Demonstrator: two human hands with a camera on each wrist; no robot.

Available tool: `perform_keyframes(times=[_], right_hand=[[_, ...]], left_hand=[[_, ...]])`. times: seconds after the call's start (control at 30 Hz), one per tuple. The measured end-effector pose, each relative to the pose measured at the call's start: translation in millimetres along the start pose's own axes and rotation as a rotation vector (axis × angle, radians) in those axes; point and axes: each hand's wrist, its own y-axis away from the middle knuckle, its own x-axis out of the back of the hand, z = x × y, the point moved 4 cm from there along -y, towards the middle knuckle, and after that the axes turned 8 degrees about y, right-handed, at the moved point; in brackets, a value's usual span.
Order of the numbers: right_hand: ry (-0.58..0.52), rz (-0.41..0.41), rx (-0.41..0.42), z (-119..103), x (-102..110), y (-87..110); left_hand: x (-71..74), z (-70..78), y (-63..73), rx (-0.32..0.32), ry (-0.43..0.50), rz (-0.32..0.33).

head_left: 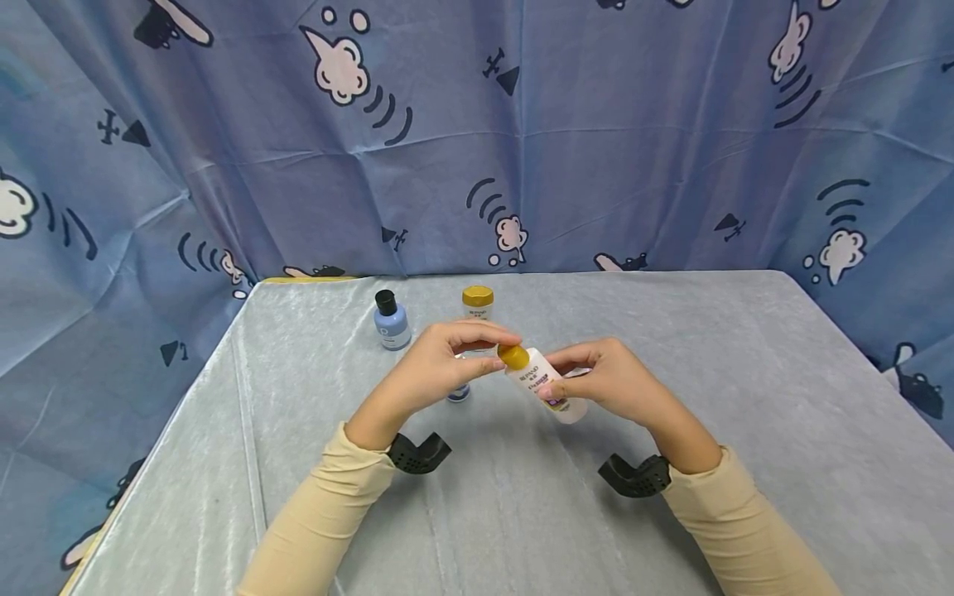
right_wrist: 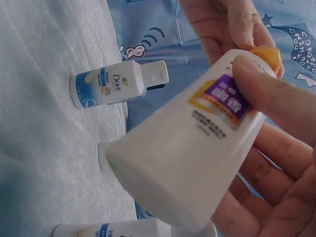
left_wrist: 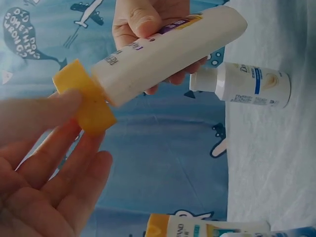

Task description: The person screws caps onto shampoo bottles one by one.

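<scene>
A white bottle [head_left: 542, 381] with a purple and gold label is held at a tilt above the table, its yellow cap [head_left: 513, 357] pointing up and left. My right hand [head_left: 614, 381] grips the bottle's body, with the thumb [right_wrist: 266, 94] across the label. My left hand [head_left: 440, 364] pinches the cap between thumb and fingers. In the left wrist view the cap [left_wrist: 86, 98] sits at the end of the bottle [left_wrist: 168, 57]. Partly hidden behind my left hand is a small white and blue bottle [head_left: 458, 393].
Behind my left hand stands another yellow-capped bottle [head_left: 478, 303]. Left of it is a blue bottle [head_left: 392, 325] with a black cap. A white Dove bottle [right_wrist: 111, 84] shows in the right wrist view. Grey cloth covers the table [head_left: 708, 331]; a patterned blue curtain [head_left: 596, 165] hangs behind.
</scene>
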Motion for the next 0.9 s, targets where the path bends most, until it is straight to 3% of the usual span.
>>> perform_keyframes(times=[0.1, 0.23, 0.33, 0.4, 0.67, 0.9], right_hand=[[0.002, 0.011, -0.008, -1, 0, -0.1], [0.012, 0.022, -0.015, -1, 0, -0.3], [0.021, 0.024, -0.023, 0, -1, -0.9], [0.02, 0.024, -0.029, 1, -2, -1.2], [0.018, 0.017, -0.03, 2, -3, -1.5], [0.024, 0.02, -0.013, 2, -2, -1.9]], left_hand=[[1.8, 2.1, 1.0, 0.027, 0.017, 0.044], [3.6, 0.7, 2.0, 0.136, 0.066, 0.13], [3.4, -4.7, 1.4, 0.226, 0.054, 0.179], [2.2, -7.6, 0.6, 0.251, 0.034, 0.19], [-0.4, -11.3, -0.2, 0.241, 0.008, 0.203], [-1.9, -9.8, -0.9, 0.211, 0.042, 0.147]])
